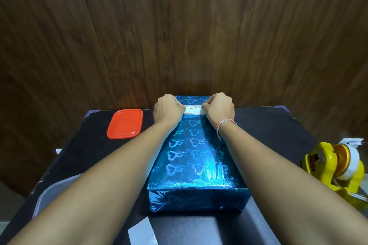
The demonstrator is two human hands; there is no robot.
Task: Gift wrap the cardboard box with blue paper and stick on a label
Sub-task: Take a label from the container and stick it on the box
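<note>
The box (pixel 196 157), wrapped in blue paper, is set lengthwise on the black table (pixel 278 125). A white label (pixel 192 110) near its far end is apparently pinched by the left hand (pixel 168 110) and right hand (pixel 219 108).

Your count for this table — mostly one of each.

You have two hands in view, the left hand (pixel 168 109) and the right hand (pixel 219 108), and one blue-wrapped box (pixel 196 157) carrying one white label (pixel 193 110). You also have one red lid (pixel 125 123), one clear plastic container (pixel 50 193) at the left edge, one yellow tape dispenser (pixel 336 171), and one loose strip of backing paper (pixel 141 232) — plus one thread bracelet (pixel 224 125).
</note>
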